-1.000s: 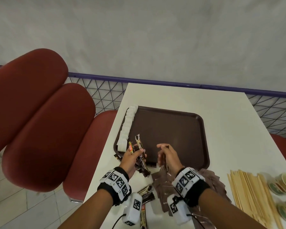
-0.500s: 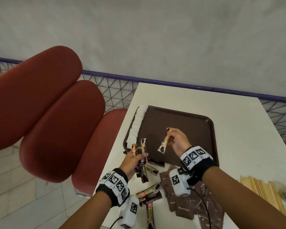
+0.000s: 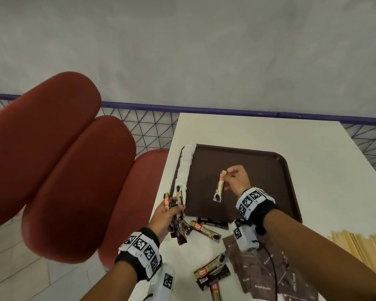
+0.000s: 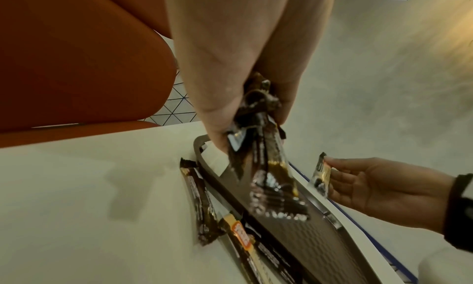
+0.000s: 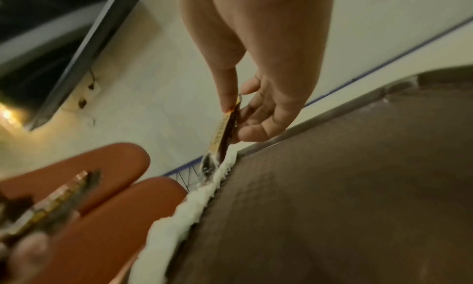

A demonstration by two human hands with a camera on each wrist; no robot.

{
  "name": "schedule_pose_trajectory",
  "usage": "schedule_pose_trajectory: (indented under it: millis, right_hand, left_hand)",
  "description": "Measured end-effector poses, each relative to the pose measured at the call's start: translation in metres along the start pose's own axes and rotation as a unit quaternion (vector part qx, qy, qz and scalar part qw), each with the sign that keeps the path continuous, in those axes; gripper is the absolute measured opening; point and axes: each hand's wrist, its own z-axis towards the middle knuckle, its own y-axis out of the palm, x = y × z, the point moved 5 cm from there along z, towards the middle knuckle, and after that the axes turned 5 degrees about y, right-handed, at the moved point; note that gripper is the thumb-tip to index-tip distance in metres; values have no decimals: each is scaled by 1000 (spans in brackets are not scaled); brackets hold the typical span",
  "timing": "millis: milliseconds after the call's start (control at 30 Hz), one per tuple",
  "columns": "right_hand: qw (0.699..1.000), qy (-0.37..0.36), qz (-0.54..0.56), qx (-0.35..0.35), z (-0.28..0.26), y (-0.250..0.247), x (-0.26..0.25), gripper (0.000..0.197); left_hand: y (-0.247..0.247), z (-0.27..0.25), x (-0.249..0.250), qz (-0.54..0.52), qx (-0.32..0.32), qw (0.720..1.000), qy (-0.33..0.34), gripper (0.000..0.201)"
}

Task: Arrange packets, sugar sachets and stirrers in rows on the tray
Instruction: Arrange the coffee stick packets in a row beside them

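A dark brown tray (image 3: 258, 170) lies on the white table, with a row of white sugar sachets (image 3: 186, 164) along its left rim. My right hand (image 3: 234, 180) pinches one coffee stick packet (image 3: 219, 186) by its top end above the tray's middle; the packet (image 5: 224, 134) hangs down from thumb and fingers. My left hand (image 3: 165, 216) grips a bunch of several coffee stick packets (image 3: 176, 205) at the tray's near left corner, the same bunch of packets (image 4: 266, 167) filling the left wrist view. More stick packets (image 3: 205, 229) lie loose on the table before the tray.
Brown flat sachets (image 3: 267, 270) are scattered on the table near my right forearm. Wooden stirrers (image 3: 360, 246) lie in a pile at the right edge. Red padded seats (image 3: 74, 170) stand left of the table, and a grey wall rises behind it.
My right hand took one packet from beside the left hand's bunch and carried it forward over the tray's middle. The left hand kept its bunch near the tray corner.
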Motion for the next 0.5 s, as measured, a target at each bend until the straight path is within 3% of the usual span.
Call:
schedule_pose_trajectory:
  millis: [167,300,500]
  right_hand:
    - [984,-54,-168,9,40,4,-14,23]
    - [956,-99,-274,-40,77,22,-30,20]
    - [841,-171,-496,-132,106,61,-30,13]
  left_hand:
    - [11,17,16,-4,5,1000,27,18]
    - [14,32,26,-16,22,999,47,16]
    - [2,44,26,-3,49,997,66,18]
